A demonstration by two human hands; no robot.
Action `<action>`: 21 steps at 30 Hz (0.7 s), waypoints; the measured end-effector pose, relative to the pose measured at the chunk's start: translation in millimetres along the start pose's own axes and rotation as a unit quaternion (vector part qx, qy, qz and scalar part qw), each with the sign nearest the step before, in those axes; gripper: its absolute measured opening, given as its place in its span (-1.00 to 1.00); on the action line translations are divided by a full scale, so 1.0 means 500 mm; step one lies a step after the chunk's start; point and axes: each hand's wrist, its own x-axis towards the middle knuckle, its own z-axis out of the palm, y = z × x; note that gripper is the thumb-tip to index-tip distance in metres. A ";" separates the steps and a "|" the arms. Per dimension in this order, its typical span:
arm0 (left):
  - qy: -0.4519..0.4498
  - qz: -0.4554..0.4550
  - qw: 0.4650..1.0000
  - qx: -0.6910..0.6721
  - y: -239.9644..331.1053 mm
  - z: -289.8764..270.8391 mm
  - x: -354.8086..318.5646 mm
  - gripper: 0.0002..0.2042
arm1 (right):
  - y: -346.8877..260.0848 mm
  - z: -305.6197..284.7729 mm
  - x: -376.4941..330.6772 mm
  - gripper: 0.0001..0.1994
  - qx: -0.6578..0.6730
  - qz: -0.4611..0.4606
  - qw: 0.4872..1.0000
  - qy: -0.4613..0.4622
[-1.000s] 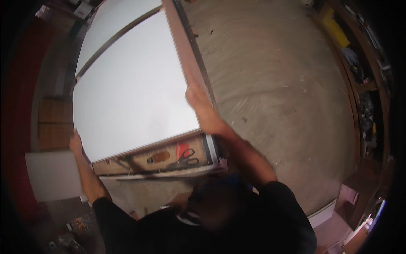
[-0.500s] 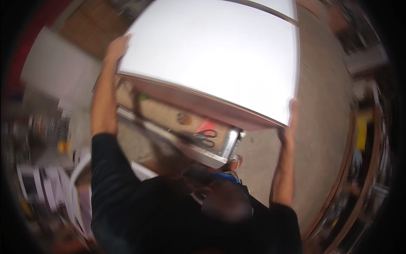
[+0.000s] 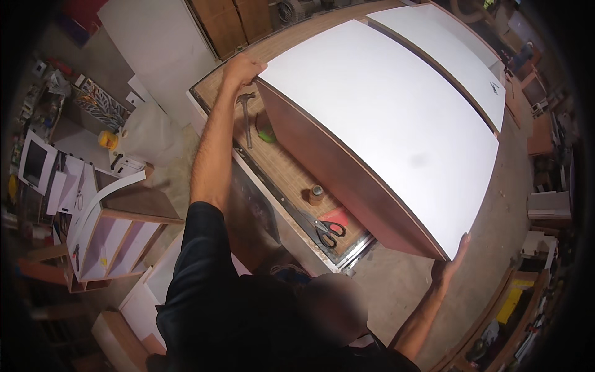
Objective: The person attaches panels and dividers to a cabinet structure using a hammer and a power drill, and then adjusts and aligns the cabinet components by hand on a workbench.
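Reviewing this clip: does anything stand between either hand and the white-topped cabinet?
Nothing visible does. The left hand and right hand both touch the white-topped cabinet at its near corners. The hammer and scissors lie on the worktable, not between hand and cabinet.

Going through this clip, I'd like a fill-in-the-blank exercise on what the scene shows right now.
1. The left hand and right hand hold a large box whose top is ____.
2. The hammer on the bench lies nearer the ____ hand.
3. The scissors have ____ handles.

Missing words: white; left; black.
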 end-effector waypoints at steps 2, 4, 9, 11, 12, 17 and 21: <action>0.029 0.000 0.990 0.138 0.015 -0.006 -0.002 -0.66 | 0.003 0.007 -0.003 -0.15 0.025 0.007 0.999 -0.025; 0.036 0.000 0.974 0.224 0.042 -0.009 -0.003 -0.63 | 0.012 0.012 -0.009 -0.14 0.062 0.009 0.997 -0.046; -0.012 -0.082 0.943 0.323 0.116 0.029 -0.008 -0.49 | 0.033 0.004 -0.019 -0.23 0.052 -0.099 0.983 -0.145; 0.033 -0.093 0.934 0.344 0.131 0.068 0.003 -0.36 | 0.027 0.005 -0.007 -0.19 -0.023 -0.146 0.977 -0.155; 0.080 -0.102 0.930 0.344 0.123 0.086 0.000 -0.30 | 0.026 0.009 0.000 -0.18 -0.038 -0.170 0.972 -0.161; 0.138 -0.094 0.920 0.354 0.071 0.120 0.016 -0.21 | 0.031 0.038 0.021 -0.19 -0.043 -0.275 0.950 -0.142; 0.127 -0.079 0.921 0.359 0.045 0.100 0.030 -0.24 | 0.042 0.032 0.023 -0.23 -0.083 -0.270 0.950 -0.131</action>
